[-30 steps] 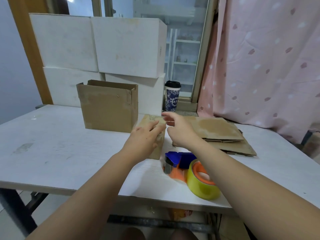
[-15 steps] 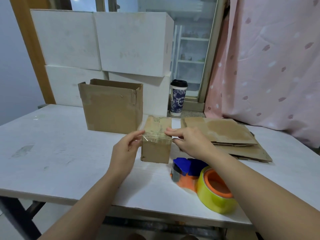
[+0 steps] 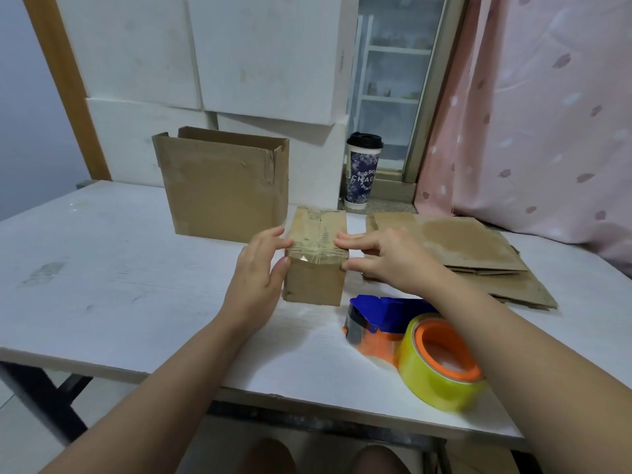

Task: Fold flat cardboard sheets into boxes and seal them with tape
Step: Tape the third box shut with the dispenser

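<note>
Box (image 3: 314, 285) between left hand (image 3: 258, 268), right hand (image 3: 393, 260)

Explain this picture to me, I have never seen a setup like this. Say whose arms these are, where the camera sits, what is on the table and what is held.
There is no machine here. The two arms belong to a person, and the single camera is worn on that person's head, looking forward and down, so you see the scene as they do. The left hand and right hand press with fairly straight fingers on either side of a small cardboard box, where a clear strip of tape crosses its near top edge. Neither hand lifts it; it stands on the white table. To its right lie a tape dispenser with a yellow roll and a stack of flat cardboard sheets. Further back stand a larger open box and a lidded cup.
</note>
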`<state>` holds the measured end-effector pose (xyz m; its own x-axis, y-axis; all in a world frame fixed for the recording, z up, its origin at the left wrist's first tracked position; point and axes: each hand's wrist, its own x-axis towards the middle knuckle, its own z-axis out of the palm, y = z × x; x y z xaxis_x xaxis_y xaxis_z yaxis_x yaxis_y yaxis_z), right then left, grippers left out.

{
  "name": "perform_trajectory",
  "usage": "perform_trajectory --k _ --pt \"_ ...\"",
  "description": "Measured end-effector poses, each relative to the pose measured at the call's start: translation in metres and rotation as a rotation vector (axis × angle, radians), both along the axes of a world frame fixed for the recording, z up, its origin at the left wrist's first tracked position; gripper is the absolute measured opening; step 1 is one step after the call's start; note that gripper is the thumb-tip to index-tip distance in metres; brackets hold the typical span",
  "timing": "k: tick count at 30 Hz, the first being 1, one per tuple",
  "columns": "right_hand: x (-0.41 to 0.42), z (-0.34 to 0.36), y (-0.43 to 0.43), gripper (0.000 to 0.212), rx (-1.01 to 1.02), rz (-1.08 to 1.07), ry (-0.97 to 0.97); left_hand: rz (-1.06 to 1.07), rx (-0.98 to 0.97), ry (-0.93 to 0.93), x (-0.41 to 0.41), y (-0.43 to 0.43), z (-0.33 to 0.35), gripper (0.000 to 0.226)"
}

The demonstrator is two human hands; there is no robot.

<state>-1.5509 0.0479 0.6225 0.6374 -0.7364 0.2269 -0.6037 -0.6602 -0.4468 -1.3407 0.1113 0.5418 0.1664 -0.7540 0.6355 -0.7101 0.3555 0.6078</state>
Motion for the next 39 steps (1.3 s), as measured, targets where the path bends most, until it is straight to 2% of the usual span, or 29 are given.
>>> perform_trajectory --k 6,9,12,14,16,18,19,21,23,28,34,37,39 --pt "0.006 0.0 0.005 0.043 -0.014 -0.062 -0.01 -0.058 0.019 -0.009 -0.001 0.002 0.004 0.027" --pt "0.008 0.002 0.007 0.045 -0.077 -0.096 0.07 -0.045 -0.002 -0.04 -0.001 0.002 0.004 0.027" --pt "0.007 0.004 0.01 0.057 -0.144 -0.087 0.172 -0.033 0.031 -0.065 -0.001 0.004 0.004 0.027" --pt "0.005 0.008 0.011 0.062 -0.115 -0.074 0.183 -0.046 0.098 -0.058 -0.002 0.006 0.007 0.045" --pt "0.004 0.011 0.011 0.052 -0.084 -0.066 0.162 -0.079 0.103 -0.074 -0.002 0.008 0.01 0.062" --pt "0.007 0.014 0.011 0.041 -0.091 -0.061 0.137 -0.123 0.09 -0.06 -0.002 0.008 0.015 0.07" --pt "0.009 0.014 0.011 0.04 -0.103 -0.068 0.128 -0.134 0.101 -0.016 -0.001 0.007 0.018 0.065" --pt "0.011 0.012 0.01 0.037 -0.124 -0.092 0.123 -0.118 0.144 0.068 0.002 0.001 0.027 0.038" --pt "0.011 0.007 0.009 0.034 -0.121 -0.1 0.094 -0.065 0.174 0.027 0.003 -0.004 0.031 0.024" --pt "0.009 0.005 0.009 0.04 -0.136 -0.093 0.103 -0.037 0.133 -0.041 0.007 -0.003 0.03 0.023" --pt "0.012 0.005 0.01 0.037 -0.197 -0.109 0.141 0.022 -0.07 -0.371 0.013 -0.006 0.03 0.037" --pt "0.014 0.004 0.011 0.038 -0.232 -0.132 0.177 -0.066 0.022 -0.271 0.0 -0.003 0.032 0.027" --pt "0.016 0.003 0.012 0.04 -0.235 -0.151 0.164 -0.051 0.055 -0.182 -0.008 -0.004 0.03 0.032"
